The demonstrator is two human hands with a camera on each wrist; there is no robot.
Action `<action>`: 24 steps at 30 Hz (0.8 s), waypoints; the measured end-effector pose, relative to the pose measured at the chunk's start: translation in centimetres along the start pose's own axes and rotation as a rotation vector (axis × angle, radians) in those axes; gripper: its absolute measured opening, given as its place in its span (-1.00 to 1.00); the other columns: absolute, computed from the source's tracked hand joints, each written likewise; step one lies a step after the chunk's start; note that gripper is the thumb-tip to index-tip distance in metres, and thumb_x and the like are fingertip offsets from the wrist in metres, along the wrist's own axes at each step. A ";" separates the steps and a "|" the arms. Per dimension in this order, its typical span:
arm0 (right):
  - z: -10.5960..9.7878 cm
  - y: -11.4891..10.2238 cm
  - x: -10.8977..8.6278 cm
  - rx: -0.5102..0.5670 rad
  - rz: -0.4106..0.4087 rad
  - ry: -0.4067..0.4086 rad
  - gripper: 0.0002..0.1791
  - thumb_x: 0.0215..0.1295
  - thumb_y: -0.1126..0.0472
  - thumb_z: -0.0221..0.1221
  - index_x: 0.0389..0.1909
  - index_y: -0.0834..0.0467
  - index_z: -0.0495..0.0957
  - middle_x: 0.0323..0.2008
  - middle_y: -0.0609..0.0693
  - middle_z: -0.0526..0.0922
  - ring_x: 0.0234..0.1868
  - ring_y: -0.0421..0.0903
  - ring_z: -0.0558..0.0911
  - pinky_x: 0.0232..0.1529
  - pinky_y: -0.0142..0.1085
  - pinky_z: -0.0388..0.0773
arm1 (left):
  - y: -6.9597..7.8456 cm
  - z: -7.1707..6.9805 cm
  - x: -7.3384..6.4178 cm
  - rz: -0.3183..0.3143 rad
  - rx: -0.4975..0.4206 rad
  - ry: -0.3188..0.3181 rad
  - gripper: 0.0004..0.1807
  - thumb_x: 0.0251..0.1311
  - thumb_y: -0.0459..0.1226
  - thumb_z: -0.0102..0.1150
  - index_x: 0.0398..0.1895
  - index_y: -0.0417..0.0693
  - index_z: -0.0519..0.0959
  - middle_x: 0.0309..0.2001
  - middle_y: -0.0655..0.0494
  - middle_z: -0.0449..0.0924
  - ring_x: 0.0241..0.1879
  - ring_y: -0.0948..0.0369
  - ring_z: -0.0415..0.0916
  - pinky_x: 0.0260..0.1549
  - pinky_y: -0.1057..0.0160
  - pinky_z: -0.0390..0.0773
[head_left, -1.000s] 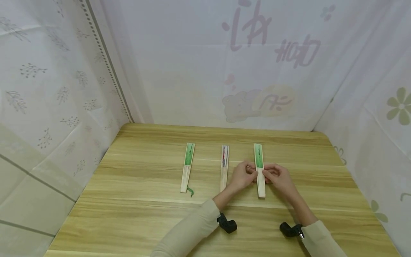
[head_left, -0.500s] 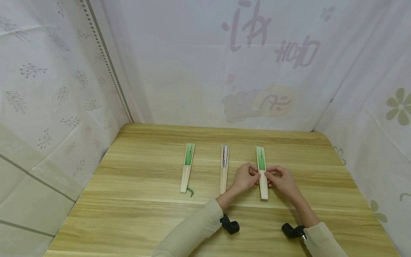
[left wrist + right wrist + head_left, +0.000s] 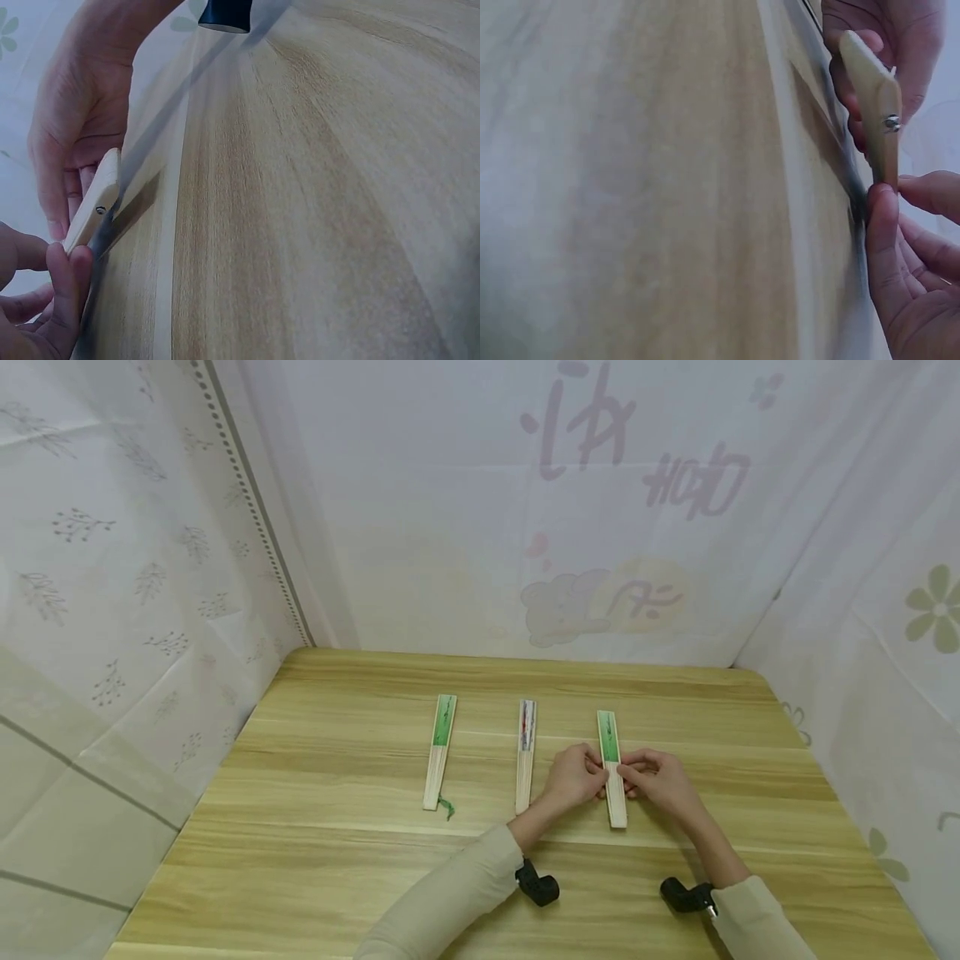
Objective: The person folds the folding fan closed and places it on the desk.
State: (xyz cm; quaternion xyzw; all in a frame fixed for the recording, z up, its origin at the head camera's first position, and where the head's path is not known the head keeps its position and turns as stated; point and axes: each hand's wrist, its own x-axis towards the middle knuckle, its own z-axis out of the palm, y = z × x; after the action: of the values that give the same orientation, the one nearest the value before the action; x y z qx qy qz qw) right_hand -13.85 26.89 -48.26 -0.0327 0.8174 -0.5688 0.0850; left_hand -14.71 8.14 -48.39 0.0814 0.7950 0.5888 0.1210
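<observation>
Three folded fans lie side by side on the wooden table (image 3: 345, 860). Both hands pinch the right one, a green-topped fan (image 3: 609, 745), at its middle. My left hand (image 3: 587, 772) holds its left edge and my right hand (image 3: 636, 773) its right edge, fingers curled. In the left wrist view the fan's riveted pale end (image 3: 97, 201) stands a little above the table, with the left hand's fingers (image 3: 64, 289) below it and the right hand (image 3: 75, 127) behind. The right wrist view shows the same end (image 3: 876, 97) between my right hand (image 3: 900, 247) and my left hand (image 3: 889, 30).
A green-topped fan with a green tassel (image 3: 438, 752) lies at the left and a white-and-red fan (image 3: 525, 756) in the middle. White printed sheets (image 3: 525, 527) wall the table at the back and both sides. Black wrist cameras (image 3: 536, 885) sit near the front edge.
The right fan has slid a little towards me and slightly right, held by both hands. The other two fans have not moved.
</observation>
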 end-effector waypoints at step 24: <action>-0.9 -0.2 -0.7 0.054 -0.010 -0.010 -0.65 0.50 0.33 0.17 0.08 0.57 0.48 -0.23 0.33 0.66 -0.29 0.01 0.72 -0.25 -0.18 0.71 | -0.5 -4.6 -2.8 0.135 0.204 -0.023 -0.89 0.34 -0.29 0.25 -0.18 -0.15 0.67 -0.34 0.19 0.64 -0.35 0.35 0.56 -0.36 0.36 0.56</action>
State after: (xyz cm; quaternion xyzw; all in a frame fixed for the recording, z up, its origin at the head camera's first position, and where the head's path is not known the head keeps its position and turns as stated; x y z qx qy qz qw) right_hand -13.28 27.77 -47.72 -0.0370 0.8013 -0.5908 0.0871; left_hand -13.32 3.01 -47.28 0.1534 0.8421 0.5105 0.0815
